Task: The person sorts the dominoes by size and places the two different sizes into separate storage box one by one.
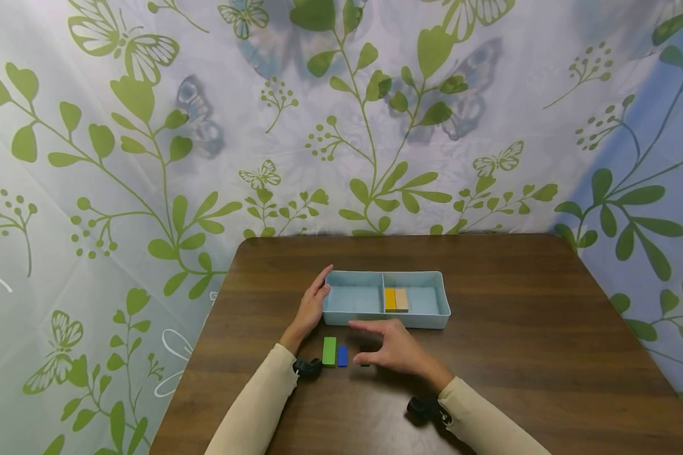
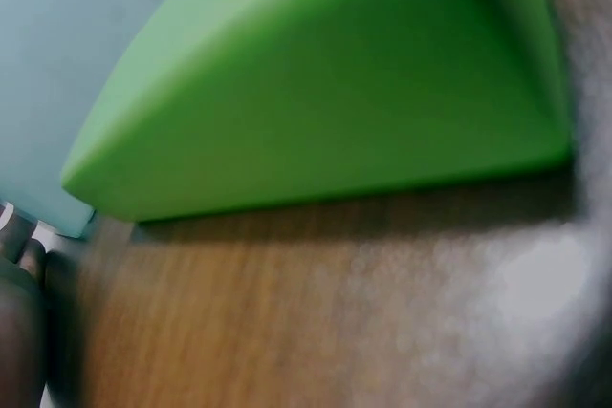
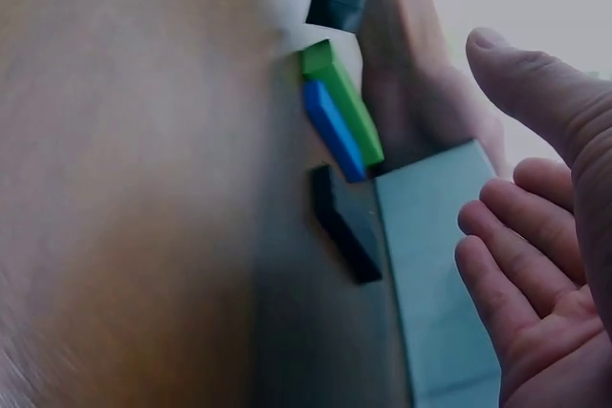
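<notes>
A light-blue two-compartment tray (image 1: 353, 316) sits on the wood-grain table (image 1: 523, 297), near its far edge and a little left of that edge's middle. Its long axis runs left to right, nearly parallel to the far edge; the divider crosses it at right angles. In the right compartment a yellow block (image 1: 390, 301) and a pale wooden block (image 1: 401, 300) stand side by side next to the divider, their long sides pointing from the near edge toward the far edge.

The left hand (image 1: 309, 308) rests on the tray's left end wall, fingers nearly straight and aimed at the table's far edge.

In front of the tray, closer to the table's left edge than its right, lies a green block (image 1: 329, 352), its long axis pointing toward the far edge. The shorter blue block (image 1: 343, 356) lies just right of it, parallel. Next comes a black block (image 3: 346, 226), its length roughly along the blue one's; the head view shows little of it.

The right hand (image 1: 401, 346) hovers over that black block, thumb and index finger spread wide, grasping nothing; its other fingers bend loosely.
</notes>
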`<state>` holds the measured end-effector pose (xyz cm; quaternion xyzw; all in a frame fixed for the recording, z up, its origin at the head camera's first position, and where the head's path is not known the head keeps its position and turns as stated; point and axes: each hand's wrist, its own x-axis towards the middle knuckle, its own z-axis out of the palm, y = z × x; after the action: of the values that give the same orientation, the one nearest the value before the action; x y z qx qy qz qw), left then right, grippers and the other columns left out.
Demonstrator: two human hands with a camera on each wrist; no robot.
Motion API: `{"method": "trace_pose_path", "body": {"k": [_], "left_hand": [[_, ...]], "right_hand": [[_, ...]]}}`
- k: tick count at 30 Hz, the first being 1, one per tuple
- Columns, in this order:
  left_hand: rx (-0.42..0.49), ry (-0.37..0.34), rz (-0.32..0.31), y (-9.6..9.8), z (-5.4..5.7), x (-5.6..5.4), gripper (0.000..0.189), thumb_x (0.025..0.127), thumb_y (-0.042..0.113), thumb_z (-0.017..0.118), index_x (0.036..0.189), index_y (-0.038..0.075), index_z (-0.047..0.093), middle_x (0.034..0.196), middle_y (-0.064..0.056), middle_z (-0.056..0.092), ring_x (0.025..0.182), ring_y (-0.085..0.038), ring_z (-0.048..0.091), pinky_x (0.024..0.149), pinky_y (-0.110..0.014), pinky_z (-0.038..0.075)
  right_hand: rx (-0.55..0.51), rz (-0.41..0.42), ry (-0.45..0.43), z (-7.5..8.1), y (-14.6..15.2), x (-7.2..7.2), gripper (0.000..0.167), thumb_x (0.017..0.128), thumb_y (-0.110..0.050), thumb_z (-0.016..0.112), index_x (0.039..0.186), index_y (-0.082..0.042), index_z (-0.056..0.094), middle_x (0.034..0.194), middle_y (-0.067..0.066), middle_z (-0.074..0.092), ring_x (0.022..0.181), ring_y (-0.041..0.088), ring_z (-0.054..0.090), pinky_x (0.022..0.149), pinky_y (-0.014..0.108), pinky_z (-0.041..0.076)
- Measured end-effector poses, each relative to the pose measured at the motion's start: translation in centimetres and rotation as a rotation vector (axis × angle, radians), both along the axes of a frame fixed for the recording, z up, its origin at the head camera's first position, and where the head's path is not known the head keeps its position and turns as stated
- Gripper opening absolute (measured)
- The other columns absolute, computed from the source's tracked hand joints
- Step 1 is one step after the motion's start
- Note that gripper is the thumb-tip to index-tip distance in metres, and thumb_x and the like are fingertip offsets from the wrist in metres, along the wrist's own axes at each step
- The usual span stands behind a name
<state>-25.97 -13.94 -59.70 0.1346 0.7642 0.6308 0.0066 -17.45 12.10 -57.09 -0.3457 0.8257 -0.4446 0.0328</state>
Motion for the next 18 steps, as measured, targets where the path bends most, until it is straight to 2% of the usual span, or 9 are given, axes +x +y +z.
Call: {"method": "trace_pose_path", "body": {"k": [4, 10, 18], "left_hand": [[-0.022, -0.002, -0.009, -0.1, 0.1, 0.0, 0.052, 0.12, 0.016, 0.036, 0.172, 0.018, 0.038, 0.181, -0.005, 0.031, 0.17, -0.031, 0.023, 0.136, -0.063, 0.015], [-0.04, 0.011, -0.003, -0.2, 0.1, -0.1, 0.052, 0.12, 0.016, 0.036, 0.172, 0.015, 0.037, 0.18, -0.004, 0.033, 0.169, -0.031, 0.024, 0.136, -0.064, 0.017], [-0.064, 0.022, 0.009, -0.1, -0.3, -0.4, 0.053, 0.119, 0.017, 0.039, 0.171, 0.016, 0.039, 0.179, -0.006, 0.036, 0.167, -0.033, 0.028, 0.133, -0.064, 0.024]], "right_hand": [[0.0, 0.0, -0.023, -0.7, -0.6, -0.1, 0.074, 0.087, -0.036, 0.095, 0.152, -0.013, 0.067, 0.151, -0.004, 0.069, 0.139, 0.017, 0.066, 0.113, 0.047, 0.057], [0.043, 0.0, -0.013, -1.7, -1.5, -0.1, 0.076, 0.089, -0.045, 0.092, 0.153, -0.013, 0.066, 0.152, -0.004, 0.068, 0.139, 0.016, 0.066, 0.114, 0.046, 0.056], [0.061, -0.013, 0.016, -2.1, -2.8, 0.2, 0.073, 0.088, -0.039, 0.094, 0.151, -0.012, 0.068, 0.147, -0.002, 0.072, 0.133, 0.019, 0.07, 0.11, 0.045, 0.059]]}}
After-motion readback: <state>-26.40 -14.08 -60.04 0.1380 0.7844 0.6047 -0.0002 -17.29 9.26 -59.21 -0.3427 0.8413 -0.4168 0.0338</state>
